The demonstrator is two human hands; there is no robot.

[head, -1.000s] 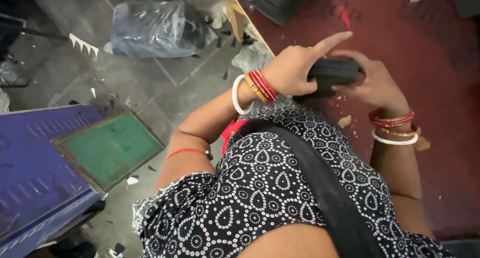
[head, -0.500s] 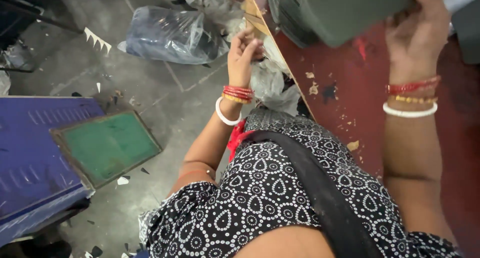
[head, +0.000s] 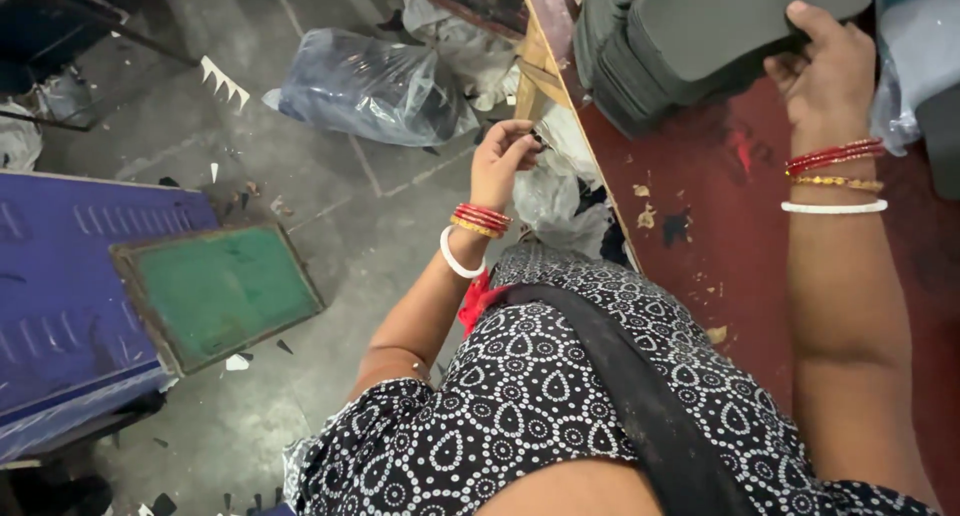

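The right hand (head: 828, 61) grasps a flat dark grey rubber shoe sole (head: 745, 16), holding it at the top of a stack of similar dark soles (head: 625, 71) on the dark red surface (head: 720, 236). The left hand (head: 505, 156) hangs off the surface's edge above crumpled clear plastic bags (head: 555, 201), fingers curled around a small dark scrap.

even, soft daylight — faint shadows, mild glare on the plastic bag (head: 370, 86), slight blur and stretch toward the edges.
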